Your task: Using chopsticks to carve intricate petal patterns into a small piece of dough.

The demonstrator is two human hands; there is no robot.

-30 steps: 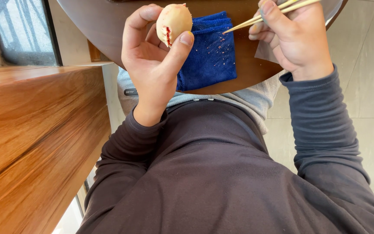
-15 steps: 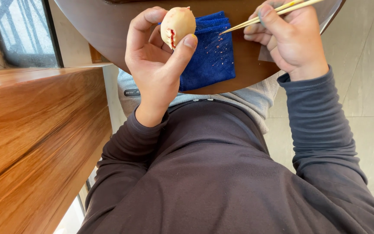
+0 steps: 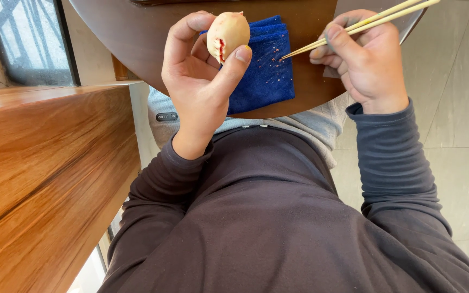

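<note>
My left hand [image 3: 202, 81] holds a pale egg-shaped piece of fruit [image 3: 228, 33] between thumb and fingers; a red opening shows on its side. My right hand [image 3: 362, 59] grips a pair of light wooden chopsticks [image 3: 365, 24], tips pointing left toward a folded blue cloth [image 3: 264, 68]. Small red specks dot the cloth, which lies near the edge of a round dark wooden table [image 3: 137, 38]. The fruit is raised above the cloth, a short way from the chopstick tips.
A thick wooden ledge [image 3: 44, 179] runs along my left, with a window [image 3: 25, 38] behind it. Pale floor tiles [image 3: 457, 108] lie to the right. My dark sweater fills the lower view.
Both hands have shifted slightly rightward in view, with the fruit still held in my left hand. The chopstick tips have dropped a little, closer to the blue cloth.
</note>
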